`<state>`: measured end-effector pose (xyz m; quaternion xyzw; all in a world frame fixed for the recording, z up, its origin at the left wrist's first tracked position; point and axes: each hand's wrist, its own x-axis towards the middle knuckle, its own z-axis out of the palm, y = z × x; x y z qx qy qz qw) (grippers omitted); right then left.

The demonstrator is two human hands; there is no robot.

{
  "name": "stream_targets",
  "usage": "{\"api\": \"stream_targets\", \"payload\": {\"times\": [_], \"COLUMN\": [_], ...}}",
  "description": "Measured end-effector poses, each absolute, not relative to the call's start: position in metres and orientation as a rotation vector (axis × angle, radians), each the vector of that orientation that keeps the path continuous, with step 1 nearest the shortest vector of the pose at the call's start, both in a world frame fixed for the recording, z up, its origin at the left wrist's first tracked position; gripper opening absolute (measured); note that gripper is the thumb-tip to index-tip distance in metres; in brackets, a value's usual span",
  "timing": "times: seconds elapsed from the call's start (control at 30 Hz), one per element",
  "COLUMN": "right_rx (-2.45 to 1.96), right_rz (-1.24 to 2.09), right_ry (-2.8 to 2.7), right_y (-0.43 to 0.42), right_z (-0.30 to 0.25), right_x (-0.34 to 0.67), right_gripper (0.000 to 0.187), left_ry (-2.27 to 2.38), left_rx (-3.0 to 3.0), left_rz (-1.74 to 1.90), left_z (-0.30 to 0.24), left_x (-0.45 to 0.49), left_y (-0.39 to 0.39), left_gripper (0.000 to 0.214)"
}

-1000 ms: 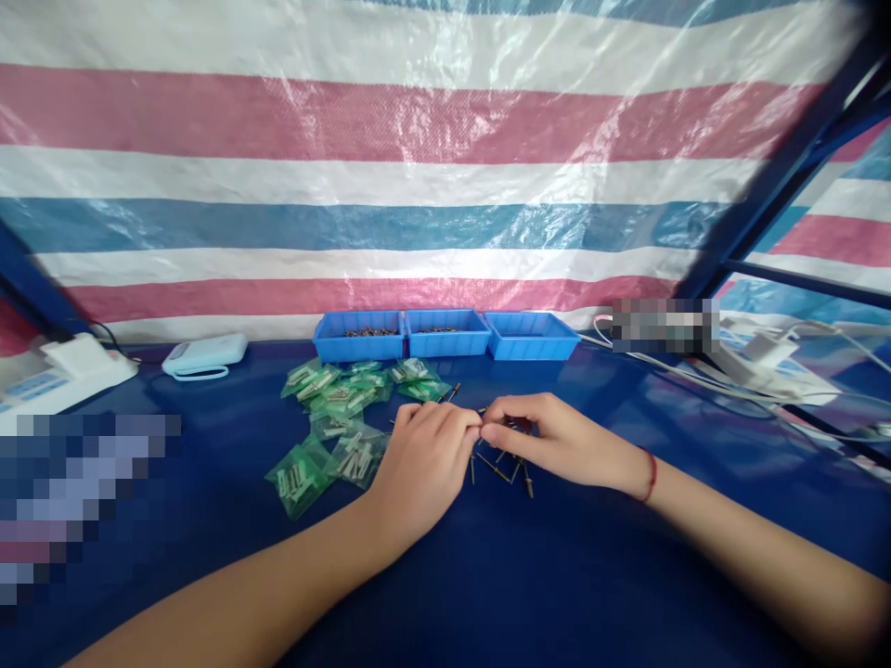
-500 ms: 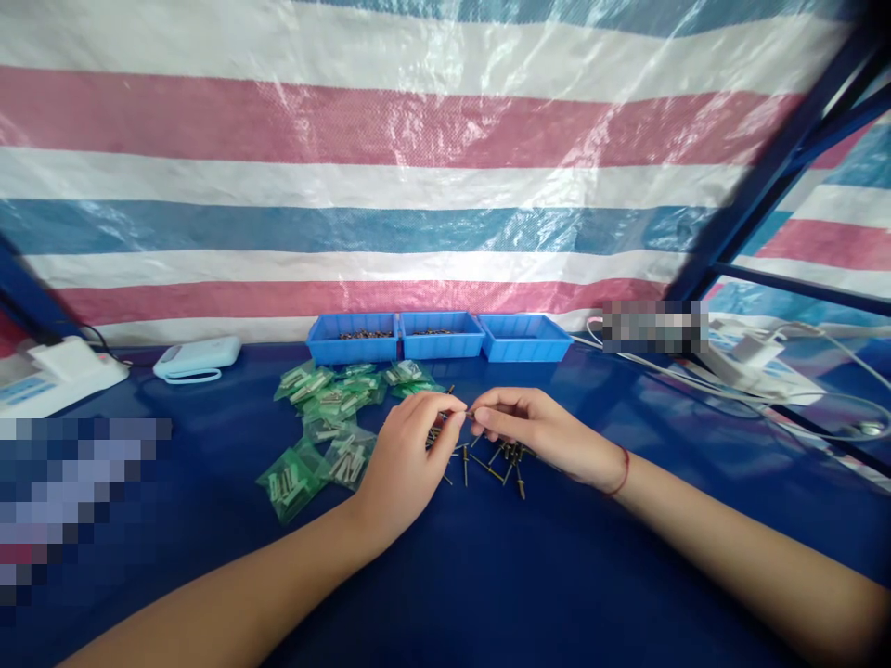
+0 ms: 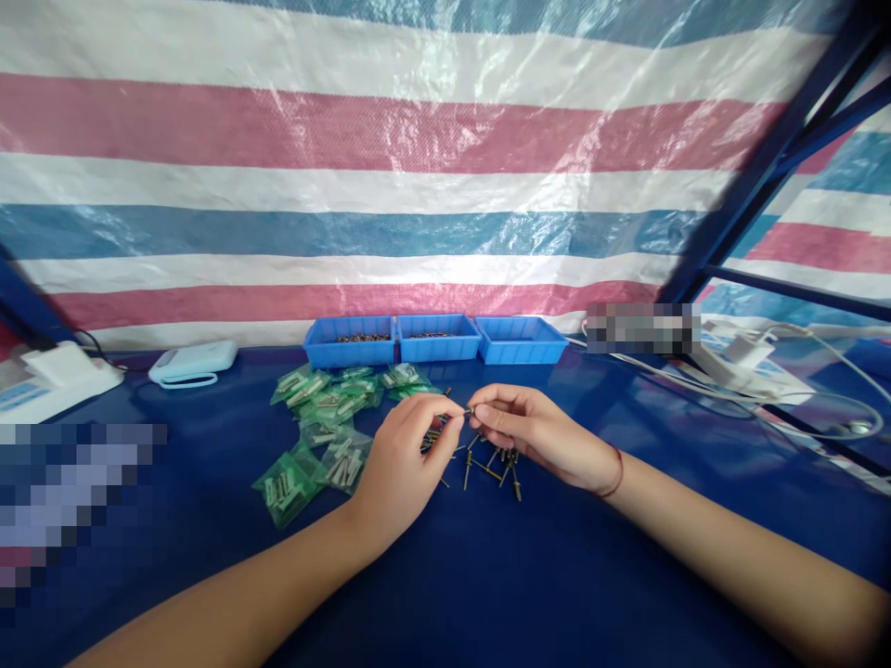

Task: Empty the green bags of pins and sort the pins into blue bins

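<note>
My left hand (image 3: 410, 461) and my right hand (image 3: 543, 431) meet fingertip to fingertip above the dark blue table. Between their pinched thumbs and forefingers is a thin metal screw (image 3: 469, 412), mostly covered by the fingers. Both hands seem to grip it, one at each end. Loose brass-coloured and silvery screws (image 3: 491, 467) lie scattered beneath and between the hands, some hidden behind the left one. Left of my left hand lie several green-tinted clear bags (image 3: 285, 489), with small pale and metal pieces inside.
Three blue bins stand in a row at the back: the left bin (image 3: 348, 353) and middle bin (image 3: 437, 349) hold small metal parts; the right bin (image 3: 522, 351) shows none. A pale blue power bank (image 3: 193, 363) lies at left. White cables (image 3: 647, 364) cross the right side.
The view has shifted slightly. My fingertips have drawn a little apart, so more of the screw shows between them. Both hands stay in nearly the same place.
</note>
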<state>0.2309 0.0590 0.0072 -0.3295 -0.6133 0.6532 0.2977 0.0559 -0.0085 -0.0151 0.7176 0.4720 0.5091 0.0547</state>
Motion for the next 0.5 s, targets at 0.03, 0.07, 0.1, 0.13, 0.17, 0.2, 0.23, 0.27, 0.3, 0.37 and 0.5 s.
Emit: {"api": "stream_targets", "payload": {"times": [0.03,0.07,0.1,0.13,0.17,0.2,0.23,0.27,0.3,0.37,0.5], "right_rx": [-0.867,-0.855,-0.840,-0.825,-0.810,-0.797,-0.791,-0.790,-0.796,-0.819,-0.852], "right_rz": [1.741,1.743,1.738,1.720,1.684,1.631,1.561,1.479,1.396,1.239,1.039], "right_ry": [-1.595,-1.567,-1.549,-1.545,-1.556,-1.578,-1.605,-1.630,-1.650,-1.657,-1.649], "right_y": [0.059,0.059,0.059,0.059,0.060,0.061,0.063,0.065,0.068,0.075,0.095], "right_z": [0.008,0.010,0.011,0.012,0.013,0.015,0.016,0.017,0.018,0.021,0.026], "right_x": [0.231,0.231,0.231,0.231,0.232,0.232,0.233,0.234,0.234,0.234,0.228], "right_gripper": [0.025,0.024,0.023,0.022,0.021,0.020,0.020,0.019,0.019,0.019,0.019], "left_ry": [1.444,1.463,1.487,1.514,1.544,1.568,1.581,1.582,1.567,1.499,1.367], "left_rx": [2.191,2.206,2.222,2.237,2.249,2.261,2.279,2.305,2.345,2.451,2.606], "left_rz": [1.526,1.500,1.470,1.434,1.395,1.356,1.314,1.268,1.214,1.095,0.861], "left_z": [-0.016,-0.016,-0.017,-0.018,-0.018,-0.018,-0.019,-0.018,-0.018,-0.017,-0.017], "left_x": [0.056,0.056,0.056,0.057,0.057,0.058,0.059,0.059,0.060,0.062,0.063], "left_y": [-0.008,-0.007,-0.007,-0.007,-0.007,-0.007,-0.008,-0.009,-0.010,-0.012,-0.014], "left_gripper": [0.009,0.009,0.009,0.009,0.009,0.011,0.012,0.013,0.013,0.014,0.016]}}
